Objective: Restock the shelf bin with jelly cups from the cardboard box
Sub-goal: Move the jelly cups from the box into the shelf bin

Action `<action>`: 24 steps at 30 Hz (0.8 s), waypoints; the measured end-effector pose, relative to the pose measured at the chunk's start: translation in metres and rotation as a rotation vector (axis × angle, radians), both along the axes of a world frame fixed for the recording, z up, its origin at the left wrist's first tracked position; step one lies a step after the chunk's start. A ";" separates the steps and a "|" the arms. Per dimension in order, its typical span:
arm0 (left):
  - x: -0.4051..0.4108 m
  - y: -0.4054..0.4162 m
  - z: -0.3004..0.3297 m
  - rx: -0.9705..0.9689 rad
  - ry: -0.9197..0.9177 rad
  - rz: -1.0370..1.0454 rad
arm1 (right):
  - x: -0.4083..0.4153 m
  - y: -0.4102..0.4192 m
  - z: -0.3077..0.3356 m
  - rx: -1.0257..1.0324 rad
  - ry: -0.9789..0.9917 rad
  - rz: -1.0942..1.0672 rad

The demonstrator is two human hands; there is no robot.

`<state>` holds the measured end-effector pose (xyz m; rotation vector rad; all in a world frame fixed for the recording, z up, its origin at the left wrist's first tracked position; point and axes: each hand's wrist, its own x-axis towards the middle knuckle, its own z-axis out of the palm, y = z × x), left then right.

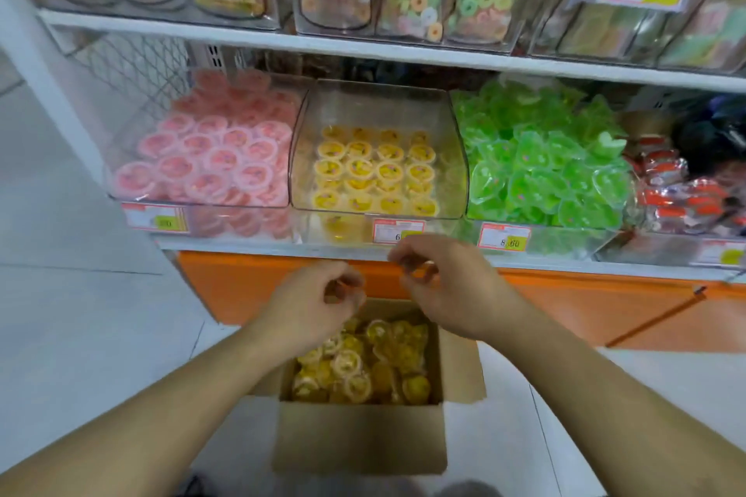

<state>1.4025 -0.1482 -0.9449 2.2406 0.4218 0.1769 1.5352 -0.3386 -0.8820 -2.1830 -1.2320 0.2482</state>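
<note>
Both hands hover above the cardboard box (360, 432), which sits open on the floor (80, 315) at 6 o'clock, its long axis running from the viewer toward the shelf (282, 42). The left hand (319, 303) has its fingers curled around something small and orange; blur hides what exactly. The right hand (440, 286) pinches a small orange-yellow jelly cup (420, 270) between thumb and fingertips; which way the cup points cannot be told. The box holds a loose heap of yellow jelly cups (355, 369) lying at all angles. At 12 o'clock the clear shelf bin (379, 101) holds rows of yellow cups (375, 173), lids facing up and forward. Pink cups (214, 157) fill the bin at 10 o'clock, green cups (541, 157) the one at 2 o'clock.
</note>
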 end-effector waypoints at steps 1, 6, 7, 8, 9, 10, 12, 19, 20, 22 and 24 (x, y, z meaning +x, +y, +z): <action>-0.009 0.003 -0.017 0.024 0.078 0.004 | -0.003 0.001 -0.011 -0.074 0.008 0.010; -0.024 0.015 -0.082 0.045 0.284 -0.009 | 0.000 0.002 -0.072 -0.480 0.113 -0.017; -0.022 0.014 -0.091 0.015 0.296 -0.021 | 0.002 0.002 -0.084 -0.560 0.106 -0.006; -0.019 0.013 -0.099 0.000 0.309 -0.039 | 0.005 0.002 -0.096 -0.635 0.104 0.021; -0.014 0.011 -0.108 -0.007 0.328 -0.063 | 0.007 0.002 -0.108 -0.695 0.122 0.052; -0.010 0.009 -0.119 -0.015 0.345 -0.088 | 0.008 0.002 -0.119 -0.738 0.162 0.080; -0.001 0.002 -0.136 -0.027 0.400 -0.144 | 0.011 0.001 -0.142 -0.782 0.223 0.112; 0.012 -0.011 -0.191 0.078 0.494 -0.262 | 0.011 0.002 -0.213 -0.909 0.225 0.181; 0.013 -0.011 -0.197 0.086 0.497 -0.276 | 0.011 0.003 -0.217 -0.909 0.207 0.185; 0.013 -0.011 -0.204 0.098 0.505 -0.285 | 0.014 0.005 -0.223 -0.896 0.175 0.188; 0.014 -0.011 -0.209 0.109 0.507 -0.265 | 0.017 0.007 -0.228 -0.874 0.161 0.188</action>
